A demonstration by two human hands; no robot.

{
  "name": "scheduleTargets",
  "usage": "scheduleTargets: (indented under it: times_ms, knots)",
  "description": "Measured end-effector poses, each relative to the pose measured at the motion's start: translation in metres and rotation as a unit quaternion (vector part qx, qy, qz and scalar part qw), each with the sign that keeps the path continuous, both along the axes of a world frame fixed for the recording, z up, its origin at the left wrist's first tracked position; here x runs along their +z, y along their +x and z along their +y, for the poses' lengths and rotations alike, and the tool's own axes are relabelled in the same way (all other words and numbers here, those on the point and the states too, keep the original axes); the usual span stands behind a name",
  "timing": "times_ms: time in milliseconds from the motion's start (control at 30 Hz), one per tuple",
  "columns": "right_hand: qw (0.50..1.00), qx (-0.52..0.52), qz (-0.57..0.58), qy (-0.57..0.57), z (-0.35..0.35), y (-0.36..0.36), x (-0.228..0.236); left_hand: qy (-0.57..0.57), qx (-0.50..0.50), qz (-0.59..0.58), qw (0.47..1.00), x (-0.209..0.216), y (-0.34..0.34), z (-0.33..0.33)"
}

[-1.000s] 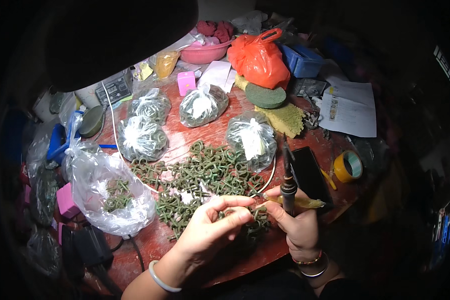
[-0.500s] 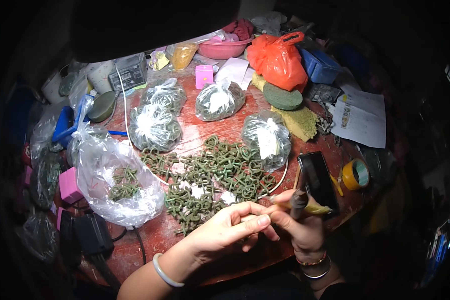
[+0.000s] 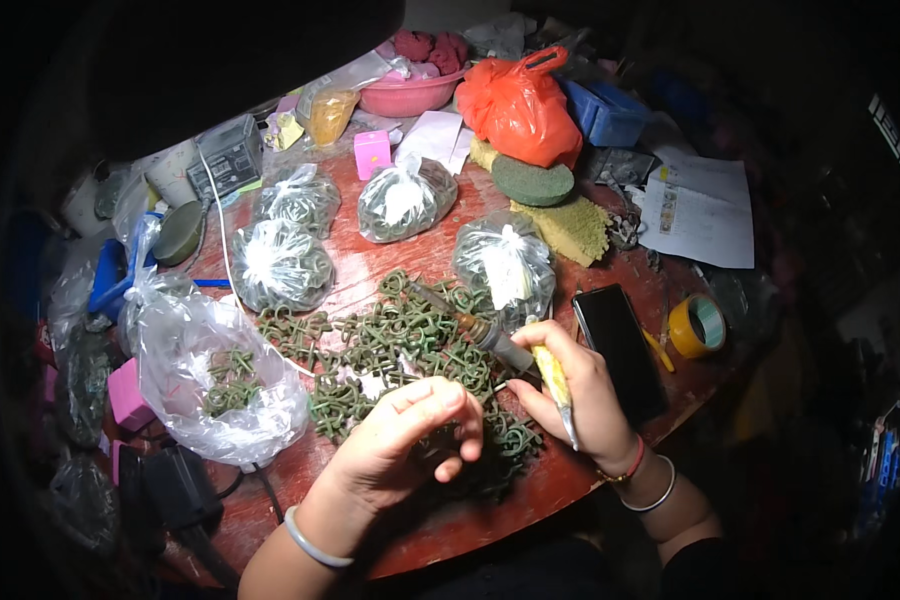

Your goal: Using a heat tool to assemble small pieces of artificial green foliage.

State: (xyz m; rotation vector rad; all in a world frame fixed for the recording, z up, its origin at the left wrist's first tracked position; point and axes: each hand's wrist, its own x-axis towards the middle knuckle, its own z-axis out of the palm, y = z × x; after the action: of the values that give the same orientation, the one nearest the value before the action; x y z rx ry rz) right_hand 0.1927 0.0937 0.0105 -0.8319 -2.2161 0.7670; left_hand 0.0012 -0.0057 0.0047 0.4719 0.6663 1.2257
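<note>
My left hand (image 3: 405, 440) hovers over the near edge of a pile of small green ring-like pieces (image 3: 410, 335). Its fingers curve loosely and stand apart, with nothing visible between them. A soldering-iron-like tool (image 3: 505, 348) with a metal barrel is in my right hand (image 3: 585, 400), its thin tip reaching left over the pile. The same hand also grips a slim yellow tool (image 3: 550, 372), whose pale point faces down toward me. Whether the two tools are joined is hidden by my fingers.
Beside my right hand lie a black phone (image 3: 618, 350) and a yellow tape roll (image 3: 697, 326). Tied clear bags (image 3: 505, 265) of pieces stand behind the pile; an opened clear bag (image 3: 270, 425) sits left. A red plastic bag (image 3: 520, 110) and green round pad (image 3: 533, 183) are farther back.
My hands have come apart; the left moved left over the pile. My right hand has turned, so the metal tool now points left and away. The view has shifted slightly.
</note>
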Motion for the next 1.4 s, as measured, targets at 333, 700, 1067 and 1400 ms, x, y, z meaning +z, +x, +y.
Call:
scheduleTargets:
  times_ms: [333, 700, 1067, 1400]
  knots:
    - [0.977, -0.066, 0.163, -0.117, -0.018, 0.004, 0.006, -0.043, -0.002, 0.098, 0.994, 0.005, 0.003, 0.001]
    - [0.953, -0.016, 0.273, -0.128, -0.047, 0.001, 0.021, 0.033, -0.025, 0.187, 0.981, 0.015, 0.006, -0.002]
    - [0.954, -0.047, 0.251, -0.159, -0.065, 0.002, 0.015, 0.186, 0.094, 0.375, 0.904, 0.000, 0.016, -0.003]
    - [0.939, 0.021, 0.262, -0.219, -0.070, 0.005, 0.003, 0.156, 0.083, 0.295, 0.939, 0.008, 0.017, -0.004]
